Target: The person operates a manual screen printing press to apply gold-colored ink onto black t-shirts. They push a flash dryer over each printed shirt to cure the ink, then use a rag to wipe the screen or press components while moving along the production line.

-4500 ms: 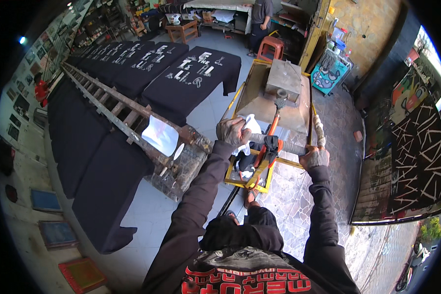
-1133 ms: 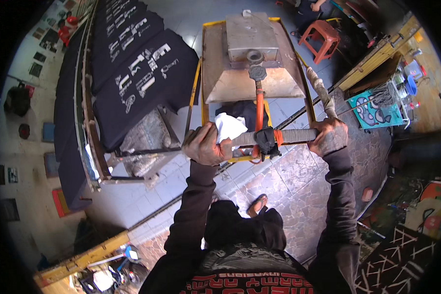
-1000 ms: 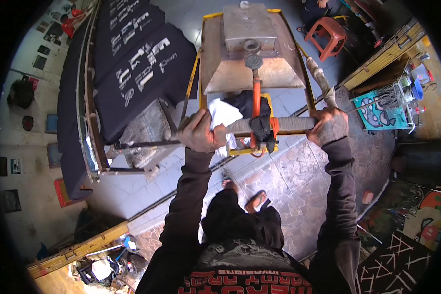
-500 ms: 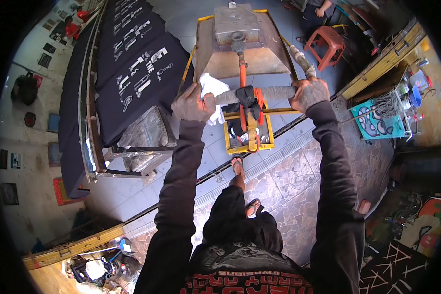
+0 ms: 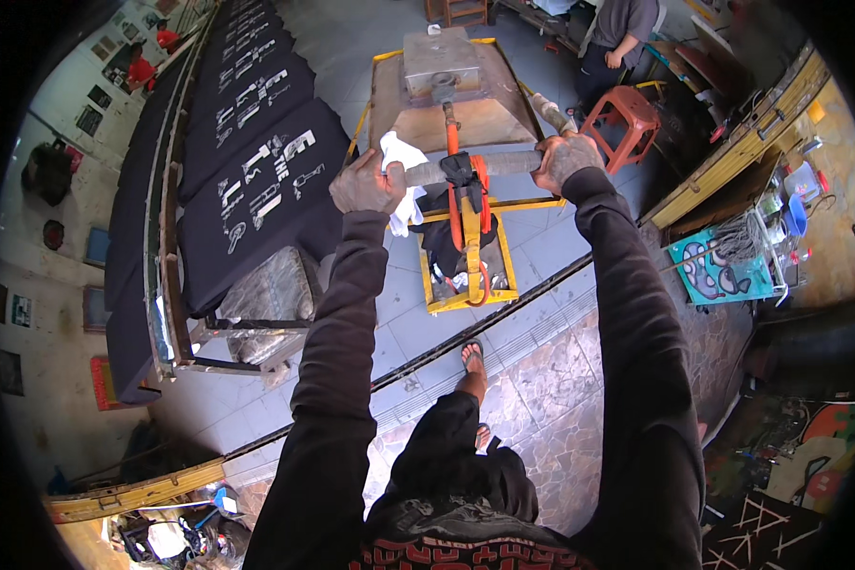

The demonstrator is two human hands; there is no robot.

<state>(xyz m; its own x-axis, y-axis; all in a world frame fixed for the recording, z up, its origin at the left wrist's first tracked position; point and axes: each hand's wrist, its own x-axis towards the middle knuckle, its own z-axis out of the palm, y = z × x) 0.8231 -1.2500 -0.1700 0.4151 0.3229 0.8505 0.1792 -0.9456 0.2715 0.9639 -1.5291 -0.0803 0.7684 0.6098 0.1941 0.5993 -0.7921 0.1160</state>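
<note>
Both my hands grip the grey tape-wrapped crossbar [image 5: 513, 163] of a wheeled cart in front of me. My left hand [image 5: 368, 182] is closed round its left end, beside a hanging white cloth [image 5: 404, 157]. Round the right end, my right hand [image 5: 568, 160] is wrapped. Black cloth and an orange strap [image 5: 482, 176] are tied at the bar's middle. Beyond it, an orange pipe [image 5: 451, 128] runs to a metal hood [image 5: 442, 66] in a yellow frame. Below the bar sits a yellow-framed basket [image 5: 510, 271] with dark items inside.
At left, a long rack [image 5: 169, 218] carries black printed fabric [image 5: 266, 180]. A red plastic stool [image 5: 620, 128] and a standing person [image 5: 622, 38] are at far right. A dark floor track [image 5: 427, 366] crosses before my feet. A turquoise board [image 5: 717, 271] stands right; two people in red are far left.
The cart has moved forward, and its basket now stands farther beyond the floor track. Both hands have kept their hold on the crossbar. My view has shifted, and the stool appears closer to the right hand.
</note>
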